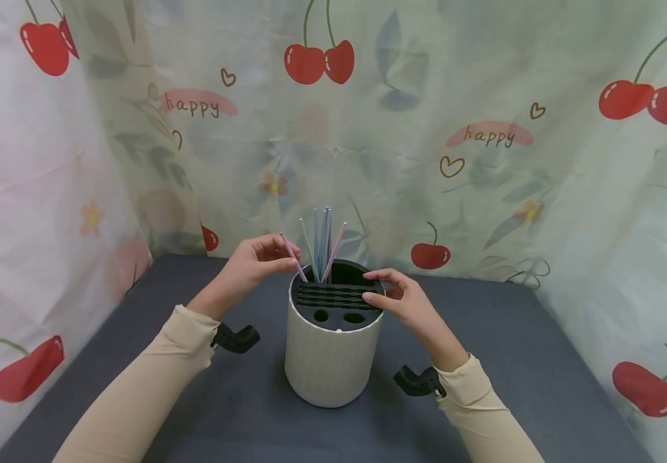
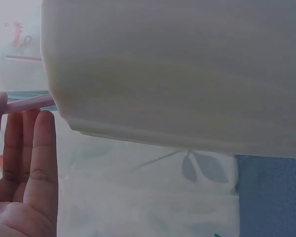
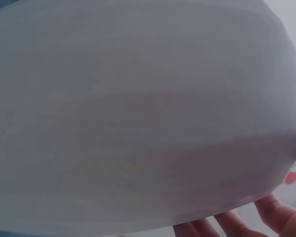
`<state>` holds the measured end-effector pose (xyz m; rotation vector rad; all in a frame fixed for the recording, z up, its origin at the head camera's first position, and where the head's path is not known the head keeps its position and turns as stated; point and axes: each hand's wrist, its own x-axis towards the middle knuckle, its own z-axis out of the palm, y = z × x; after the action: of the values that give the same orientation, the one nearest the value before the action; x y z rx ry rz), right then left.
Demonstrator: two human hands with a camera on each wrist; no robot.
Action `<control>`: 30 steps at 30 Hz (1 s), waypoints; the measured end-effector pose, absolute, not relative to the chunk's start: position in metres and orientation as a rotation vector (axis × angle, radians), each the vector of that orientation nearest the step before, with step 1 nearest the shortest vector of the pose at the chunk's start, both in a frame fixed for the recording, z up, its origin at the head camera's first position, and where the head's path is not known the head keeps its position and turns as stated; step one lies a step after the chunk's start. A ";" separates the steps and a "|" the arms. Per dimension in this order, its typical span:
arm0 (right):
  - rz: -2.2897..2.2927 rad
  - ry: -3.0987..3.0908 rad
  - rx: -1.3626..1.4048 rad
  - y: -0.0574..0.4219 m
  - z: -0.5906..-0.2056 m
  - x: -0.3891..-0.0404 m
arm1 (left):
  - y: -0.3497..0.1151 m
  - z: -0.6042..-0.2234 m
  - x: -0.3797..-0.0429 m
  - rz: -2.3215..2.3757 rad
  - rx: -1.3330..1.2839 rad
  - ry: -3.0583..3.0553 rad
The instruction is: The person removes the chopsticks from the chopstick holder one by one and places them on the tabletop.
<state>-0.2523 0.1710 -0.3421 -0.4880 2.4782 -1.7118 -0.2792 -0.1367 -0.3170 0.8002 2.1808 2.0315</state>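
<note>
Pink stick (image 2: 32,102) is pinched by the left hand (image 1: 260,255), its long axis slanted down rightward into the rear compartment (image 1: 349,274) of the white holder (image 1: 333,363), which is gripped on its right by the right hand (image 1: 407,301).

"Where did your head view look from?"
"High and well back, forward and down across the table (image 1: 460,418) to the printed curtain (image 1: 345,154)."
"And the wrists?"
"Both lay sideways, very near the white holder (image 2: 177,79), facing past it toward that curtain. I had its top leftward in the left view, rightward in the right."
"Overlap?"
"Head and left wrist shared the left hand (image 2: 34,190); all three caught the holder."
</note>
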 end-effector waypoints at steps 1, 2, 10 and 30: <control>-1.710 2.476 -0.482 0.171 -0.343 -0.252 | -0.137 -0.317 -0.279 2.031 0.794 2.177; -1.710 2.474 -0.479 0.171 -0.343 -0.252 | -0.137 -0.317 -0.279 2.032 0.792 2.173; -1.729 2.467 -0.462 0.169 -0.346 -0.253 | -0.137 -0.317 -0.278 2.058 0.798 2.134; -1.755 2.450 -0.457 0.168 -0.343 -0.252 | -0.170 -0.211 -0.283 3.098 0.769 1.779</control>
<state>-0.2517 0.1684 -0.3430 -0.4573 2.4498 -1.7554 -0.2829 -0.1702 -0.2115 0.7694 1.7794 3.0984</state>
